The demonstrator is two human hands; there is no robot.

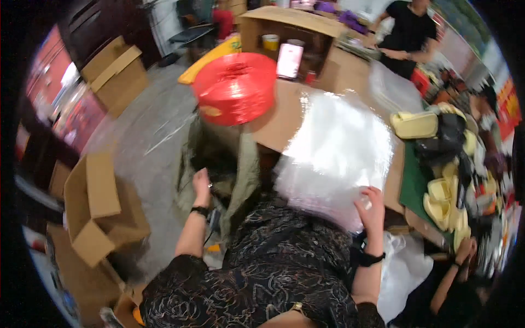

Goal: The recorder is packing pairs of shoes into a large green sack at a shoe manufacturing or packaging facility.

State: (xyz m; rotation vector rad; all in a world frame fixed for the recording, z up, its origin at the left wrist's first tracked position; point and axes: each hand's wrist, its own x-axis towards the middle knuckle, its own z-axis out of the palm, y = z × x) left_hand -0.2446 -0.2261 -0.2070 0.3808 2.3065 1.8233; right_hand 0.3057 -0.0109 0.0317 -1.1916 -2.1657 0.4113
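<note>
A thick stack of clear plastic bags (339, 147) lies on the cardboard-topped table, its near edge reaching to my body. At the stack's near right corner is my right hand (372, 206), thumb and fingers closed on the plastic. My left hand (202, 185) hangs over the open mouth of an olive-green sack (249, 169), left of the table. Its fingers are curled, and whatever they may hold is hidden. Beyond the sack, a big roll of red plastic twine (235, 90) rests on the table's left corner.
A phone (290, 59) with a lit screen stands by an open cardboard box (292, 22). Yellow slippers (440, 197) pile up at the right. Empty cartons (104, 202) stand on the left floor. One person (410, 38) is at the far right; another's hand (465, 250) shows lower right.
</note>
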